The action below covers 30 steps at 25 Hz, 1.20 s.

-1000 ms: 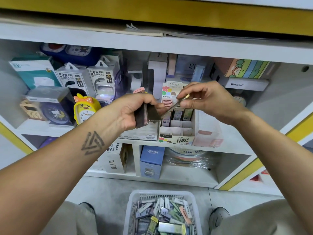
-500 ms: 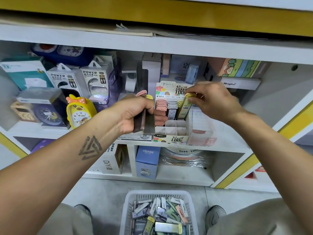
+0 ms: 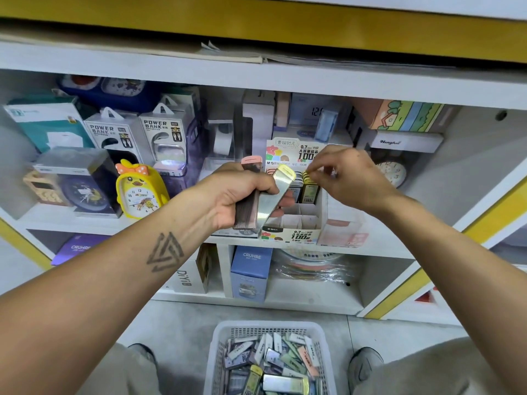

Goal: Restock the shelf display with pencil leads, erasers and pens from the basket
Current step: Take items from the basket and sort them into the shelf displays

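My left hand (image 3: 236, 195) grips a small stack of flat pencil lead cases in front of the middle shelf; a yellow-topped case (image 3: 275, 195) faces me and a pink-topped one (image 3: 251, 162) sticks up behind it. My right hand (image 3: 353, 178) hovers over the white compartmented lead display box (image 3: 291, 235), its thumb and forefinger pinching the top of a yellow-and-black lead case (image 3: 310, 192) that stands in a back slot. The front slots of the box hold nothing. A white mesh basket (image 3: 265, 327) on the floor below holds several loose lead cases.
A yellow duck clock (image 3: 139, 192) and power bank boxes (image 3: 165, 138) stand to the left on the same shelf. A pink-printed clear box (image 3: 345, 232) sits right of the display. Blue Cruhre boxes (image 3: 251, 269) fill the lower shelf. My shoes flank the basket.
My right hand carried a yellow lead case from the stack to the display box and lowered it into a back slot. My left hand stayed put with the stack.
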Each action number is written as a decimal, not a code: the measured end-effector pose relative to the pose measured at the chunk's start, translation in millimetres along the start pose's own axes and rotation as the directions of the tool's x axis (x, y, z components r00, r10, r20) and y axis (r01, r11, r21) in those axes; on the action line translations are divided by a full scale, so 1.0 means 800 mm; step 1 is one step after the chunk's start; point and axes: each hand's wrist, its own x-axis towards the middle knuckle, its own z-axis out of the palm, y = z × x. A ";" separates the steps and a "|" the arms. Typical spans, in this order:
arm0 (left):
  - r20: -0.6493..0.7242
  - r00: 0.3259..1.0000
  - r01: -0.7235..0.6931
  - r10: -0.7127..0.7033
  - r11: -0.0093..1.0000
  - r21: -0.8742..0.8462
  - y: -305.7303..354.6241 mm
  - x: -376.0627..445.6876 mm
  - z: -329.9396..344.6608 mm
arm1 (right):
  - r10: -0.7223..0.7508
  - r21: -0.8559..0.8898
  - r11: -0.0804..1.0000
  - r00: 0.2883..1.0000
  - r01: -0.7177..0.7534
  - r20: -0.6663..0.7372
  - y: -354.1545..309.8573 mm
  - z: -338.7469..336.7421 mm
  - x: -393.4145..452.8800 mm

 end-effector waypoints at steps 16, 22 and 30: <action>0.100 0.994 -0.039 0.053 0.990 -0.137 0.002 0.000 0.013 | -0.113 0.813 0.572 0.971 -0.110 0.212 -0.013 -0.015 -0.004; -0.129 0.973 -0.179 0.190 0.979 0.095 0.004 0.005 0.009 | 0.060 0.739 0.670 0.997 -0.074 0.045 0.003 -0.039 -0.003; -0.165 0.975 -0.094 0.150 0.948 0.304 0.002 0.005 0.012 | 0.041 0.100 0.994 0.998 -0.037 -0.037 0.009 -0.030 0.000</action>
